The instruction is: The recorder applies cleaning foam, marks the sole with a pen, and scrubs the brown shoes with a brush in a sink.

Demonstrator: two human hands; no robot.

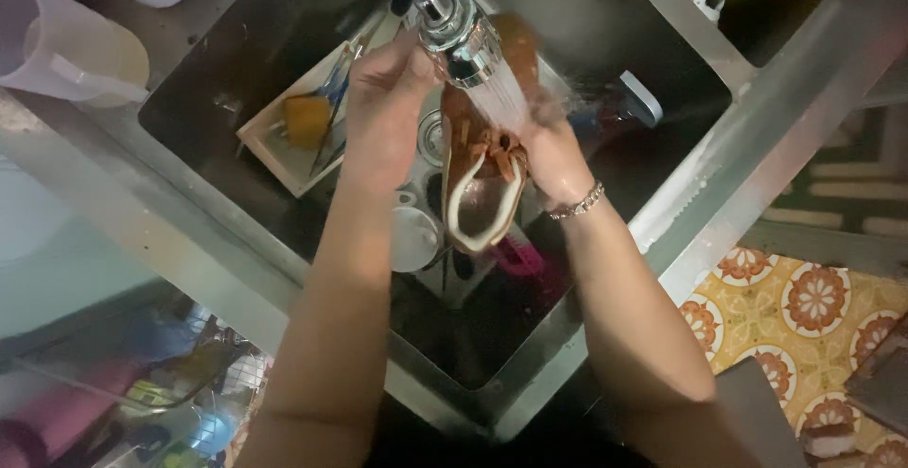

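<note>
The left hand [383, 99] is gripping the toe end of a brown shoe [482, 161], tilting it under the tap [463, 38] so water is running into it. The right hand [553, 151] (blurred) is pressing closed against its side. The shoe is hanging over the sink [615, 14], above a tray [274, 156].

Bare forearms, beaded bracelet [577, 204]
</note>
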